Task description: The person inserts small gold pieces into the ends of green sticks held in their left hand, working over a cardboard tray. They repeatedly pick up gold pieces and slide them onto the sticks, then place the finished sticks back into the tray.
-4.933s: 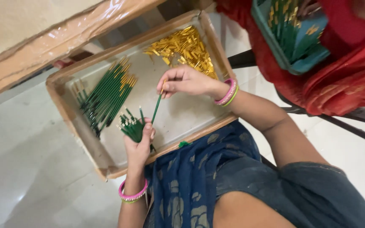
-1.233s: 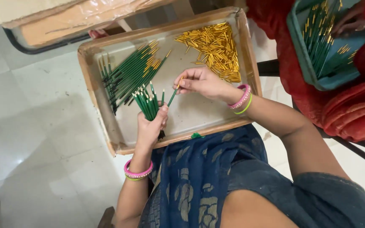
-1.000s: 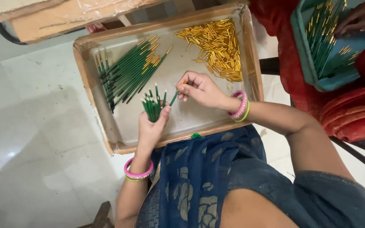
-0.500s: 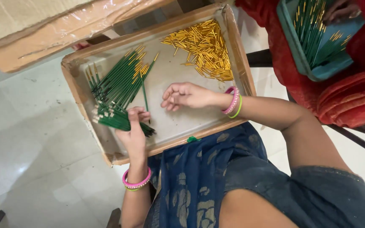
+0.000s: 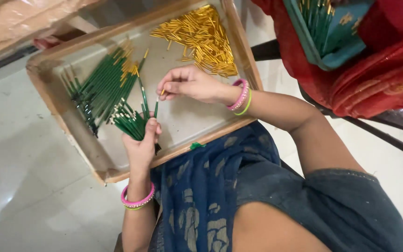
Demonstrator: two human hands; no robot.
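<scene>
My left hand [image 5: 141,144] grips a fanned bunch of green sticks [image 5: 129,122] over the near part of a shallow wooden tray [image 5: 61,126]. One stick of the bunch stands up toward my right hand [image 5: 187,84], whose fingertips pinch a small gold cap [image 5: 163,92] just above that stick's white tip. A pile of green sticks with gold caps fitted [image 5: 103,84] lies in the tray's left part. Loose gold caps [image 5: 201,37] are heaped in its far right corner.
A person in red clothing [image 5: 374,74] sits at the right and holds a teal tray [image 5: 332,32] with more green sticks. A cardboard box wrapped in plastic [image 5: 19,23] lies beyond the wooden tray. Pale floor tiles [image 5: 24,186] stretch to the left.
My left hand has lifted the bunch off the pile and turned it upright. My right hand has picked up a gold cap and brought it to a stick's tip.
</scene>
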